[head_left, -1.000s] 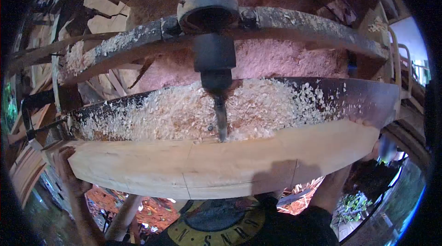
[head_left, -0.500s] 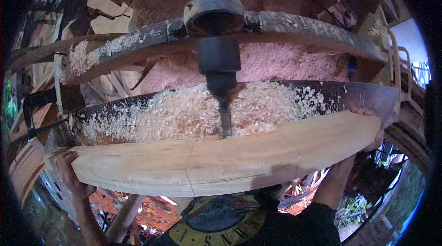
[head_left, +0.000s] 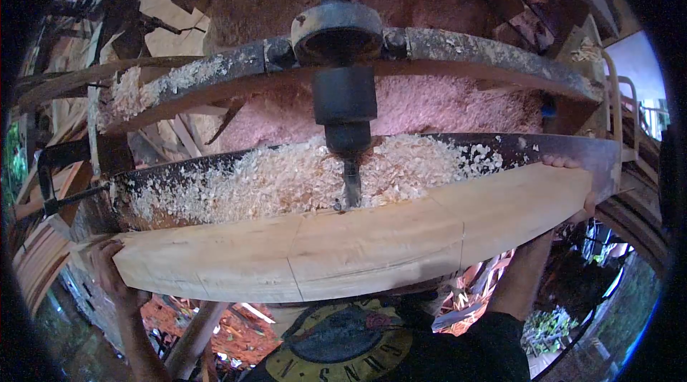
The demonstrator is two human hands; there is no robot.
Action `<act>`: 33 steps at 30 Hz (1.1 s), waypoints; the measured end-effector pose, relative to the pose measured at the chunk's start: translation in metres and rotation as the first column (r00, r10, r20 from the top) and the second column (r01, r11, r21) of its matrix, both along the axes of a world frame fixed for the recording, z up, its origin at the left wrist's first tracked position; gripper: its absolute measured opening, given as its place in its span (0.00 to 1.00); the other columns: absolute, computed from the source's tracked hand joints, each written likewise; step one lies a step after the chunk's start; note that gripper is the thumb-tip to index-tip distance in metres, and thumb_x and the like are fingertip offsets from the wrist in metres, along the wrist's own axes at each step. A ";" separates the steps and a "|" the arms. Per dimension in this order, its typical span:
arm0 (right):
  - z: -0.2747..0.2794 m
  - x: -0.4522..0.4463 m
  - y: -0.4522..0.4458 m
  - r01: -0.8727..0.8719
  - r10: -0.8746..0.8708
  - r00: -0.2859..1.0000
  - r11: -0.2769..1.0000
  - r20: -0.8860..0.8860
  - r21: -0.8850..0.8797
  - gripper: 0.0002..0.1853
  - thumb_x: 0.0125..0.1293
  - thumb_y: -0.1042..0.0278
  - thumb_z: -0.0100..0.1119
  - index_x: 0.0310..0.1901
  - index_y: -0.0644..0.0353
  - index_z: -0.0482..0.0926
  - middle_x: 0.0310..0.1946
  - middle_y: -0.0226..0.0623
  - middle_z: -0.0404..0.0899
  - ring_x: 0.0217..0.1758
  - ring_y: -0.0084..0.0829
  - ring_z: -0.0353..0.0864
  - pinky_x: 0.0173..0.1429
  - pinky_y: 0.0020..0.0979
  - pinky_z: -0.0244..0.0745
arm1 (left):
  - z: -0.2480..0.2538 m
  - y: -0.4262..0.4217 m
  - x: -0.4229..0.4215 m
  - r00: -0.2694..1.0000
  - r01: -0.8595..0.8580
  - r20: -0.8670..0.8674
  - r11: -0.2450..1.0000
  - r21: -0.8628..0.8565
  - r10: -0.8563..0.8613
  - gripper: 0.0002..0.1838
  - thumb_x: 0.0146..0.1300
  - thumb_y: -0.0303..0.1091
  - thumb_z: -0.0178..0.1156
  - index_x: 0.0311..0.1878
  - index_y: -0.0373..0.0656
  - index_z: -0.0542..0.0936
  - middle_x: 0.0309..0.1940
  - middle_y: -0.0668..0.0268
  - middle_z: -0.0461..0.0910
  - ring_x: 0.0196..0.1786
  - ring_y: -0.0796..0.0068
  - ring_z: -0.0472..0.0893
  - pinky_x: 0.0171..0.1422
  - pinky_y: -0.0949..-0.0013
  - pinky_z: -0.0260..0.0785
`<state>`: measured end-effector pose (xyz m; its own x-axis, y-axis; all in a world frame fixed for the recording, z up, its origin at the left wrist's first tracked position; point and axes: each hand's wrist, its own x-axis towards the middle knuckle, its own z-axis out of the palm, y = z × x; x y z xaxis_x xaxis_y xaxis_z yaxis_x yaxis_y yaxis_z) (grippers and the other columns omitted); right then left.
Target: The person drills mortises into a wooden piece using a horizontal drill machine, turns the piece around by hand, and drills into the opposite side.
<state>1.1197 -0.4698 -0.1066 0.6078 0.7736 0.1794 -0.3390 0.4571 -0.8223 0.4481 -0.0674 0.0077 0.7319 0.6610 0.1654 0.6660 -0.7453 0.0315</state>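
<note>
A long, pale wooden board (head_left: 372, 242) with a curved front face and several dark cross lines lies across the view in front of me. My left hand (head_left: 109, 267) is closed around its left end. On the far right, my right hand (head_left: 581, 192) grips the other end, fingertips showing over the top edge and the rest mostly hidden behind the wood. A vertical cutting bit (head_left: 351, 185), held in a dark chuck (head_left: 345, 99), stands at the board's far edge near the middle. Wood shavings (head_left: 286, 174) are heaped around the bit and behind the board.
A dark metal table edge (head_left: 572, 147) runs behind the board. Above it, a curved crossbar (head_left: 486, 53) carries a round collar (head_left: 338, 31) about the spindle. A C-clamp (head_left: 46, 174) is at the left. Wood pieces and scraps lie around and below.
The view has shifted slightly, and the board's right end sits a little higher in the picture. Shavings at the bit look less smeared. Both hands keep their hold.
</note>
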 end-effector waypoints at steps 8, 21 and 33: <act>0.004 -0.004 0.003 0.095 -0.092 0.995 0.993 0.040 -0.072 0.41 0.66 0.30 0.50 0.57 0.69 0.78 0.52 0.51 0.80 0.57 0.50 0.77 0.67 0.55 0.71 | 0.005 0.000 0.007 0.988 0.037 -0.154 0.997 0.064 -0.027 0.33 0.49 0.55 0.74 0.48 0.38 0.77 0.43 0.50 0.78 0.51 0.44 0.79 0.57 0.47 0.70; 0.013 -0.061 -0.070 0.247 -0.246 0.969 0.967 0.026 -0.056 0.40 0.67 0.31 0.48 0.56 0.68 0.79 0.50 0.51 0.81 0.55 0.50 0.77 0.67 0.54 0.71 | 0.006 -0.001 0.014 0.992 0.124 -0.040 0.992 0.013 -0.123 0.35 0.46 0.55 0.75 0.48 0.38 0.76 0.42 0.49 0.78 0.48 0.44 0.79 0.55 0.47 0.69; 0.007 -0.053 -0.075 0.324 -0.318 0.945 0.943 0.080 -0.080 0.39 0.69 0.32 0.46 0.55 0.67 0.79 0.48 0.50 0.81 0.54 0.49 0.78 0.66 0.53 0.71 | 0.003 0.004 0.015 0.997 0.081 0.006 0.997 -0.022 -0.080 0.35 0.42 0.55 0.76 0.47 0.39 0.76 0.42 0.49 0.78 0.50 0.43 0.78 0.57 0.47 0.69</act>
